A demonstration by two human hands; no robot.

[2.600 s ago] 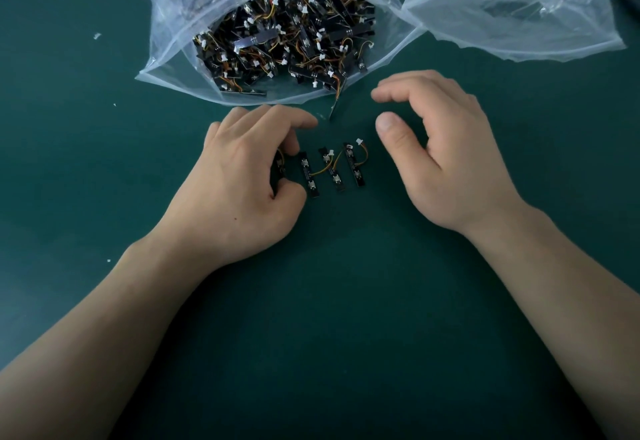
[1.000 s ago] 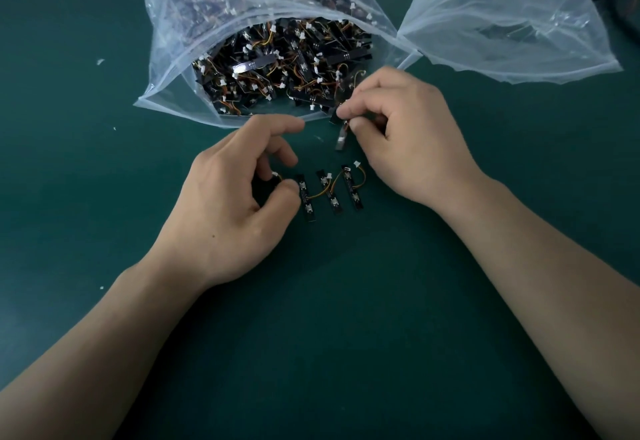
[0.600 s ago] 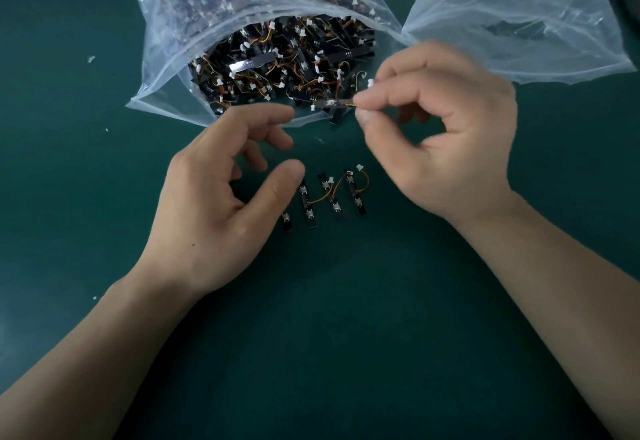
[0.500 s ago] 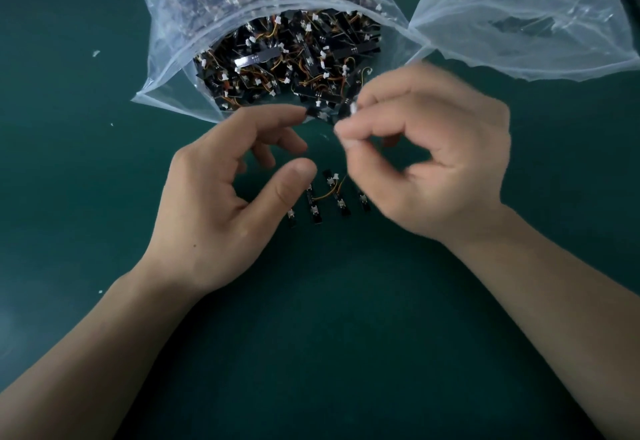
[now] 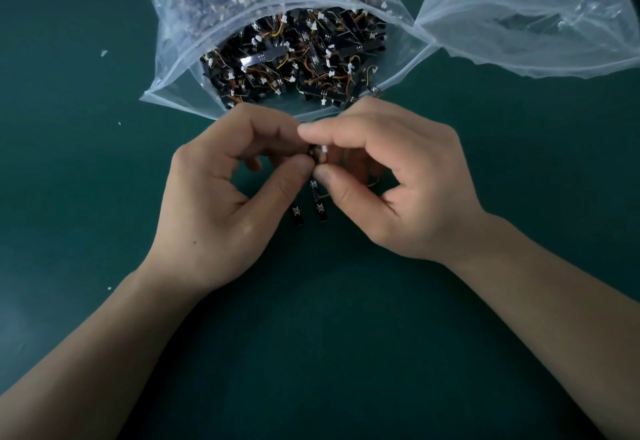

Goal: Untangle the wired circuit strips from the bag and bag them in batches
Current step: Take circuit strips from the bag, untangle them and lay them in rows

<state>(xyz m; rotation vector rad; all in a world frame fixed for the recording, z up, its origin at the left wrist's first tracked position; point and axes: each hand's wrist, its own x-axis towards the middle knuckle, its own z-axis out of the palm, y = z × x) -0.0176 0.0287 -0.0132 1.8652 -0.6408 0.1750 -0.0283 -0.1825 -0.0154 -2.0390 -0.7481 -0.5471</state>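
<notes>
Grips one wired circuit strip (image 5: 316, 153) in pinched fingers (image 5: 332, 132) of left hand (image 5: 221, 204) and right hand (image 5: 398, 190) (light, stiff board, snag-prone wires); probably best held at board edges.

Green table (image 5: 69, 197) holds full bag (image 5: 180, 41), clear bag (image 5: 519, 7), strips (image 5: 320, 209).

Head camera looks steeply down, close over green table (image 5: 104, 197).

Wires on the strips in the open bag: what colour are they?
Orange and yellow wires, ending in white plugs. The head view, the only one, shows them clearly.
</notes>
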